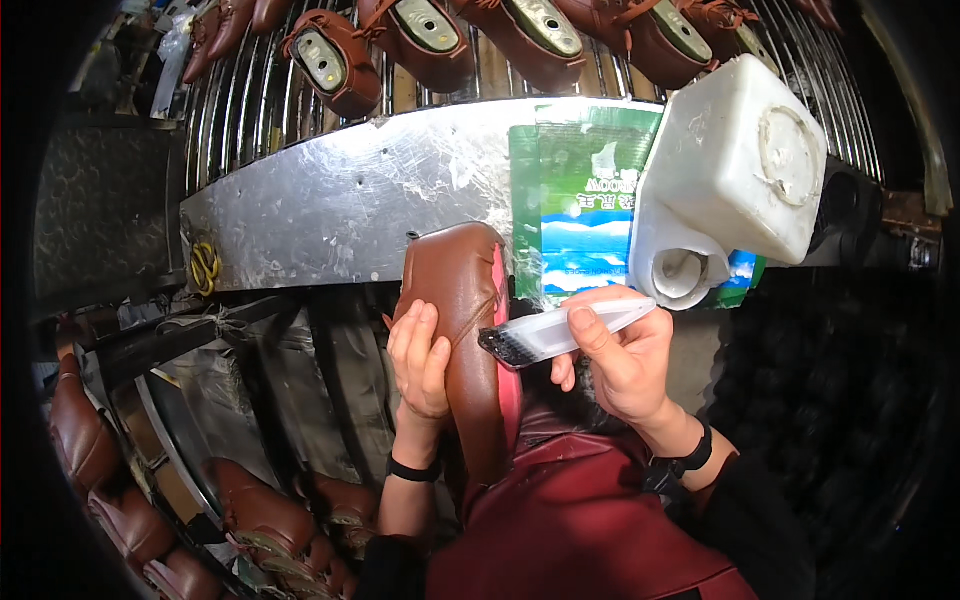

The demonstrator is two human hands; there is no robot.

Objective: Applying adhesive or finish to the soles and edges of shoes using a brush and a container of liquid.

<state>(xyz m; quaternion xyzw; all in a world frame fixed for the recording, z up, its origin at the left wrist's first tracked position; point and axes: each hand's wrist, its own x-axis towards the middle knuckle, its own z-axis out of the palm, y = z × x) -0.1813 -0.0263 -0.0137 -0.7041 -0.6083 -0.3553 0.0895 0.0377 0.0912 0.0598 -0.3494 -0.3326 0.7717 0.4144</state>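
Metal bench w/ scuffed silver top spans approx. 10 to 1 o'clock. Behind it, roller rack w/ shiny bars; row of laced brown shoes on it, 11 to 1 o'clock, pale insides facing up. Green-and-blue printed bag lies flat on bench at 1 o'clock; white plastic container sits partly over it at 2 o'clock, its round mouth twd its own 7 o'clock side. Yellow-handled scissors at bench's L end, approx. 9 o'clock. More brown shoes on lower L side, approx. 7 to 8 o'clock.

Brown shoe being worked on is nr dial centre, long way up: one end over bench's near edge, other down by dark red apron at 6 o'clock. Can't tell if bench bears its wt. Pink strip runs along its 3 o'clock side.

L hand, approx. 7 o'clock, steadies shoe: fingers laid against its L flank, thumb hidden. R hand, approx. 4 o'clock, pinches white-handled brush btwn thumb & fingers; brush's black end points twd 9 o'clock, over shoe's R side nr pink strip. Contact there: can't tell. Dark band on each wrist.
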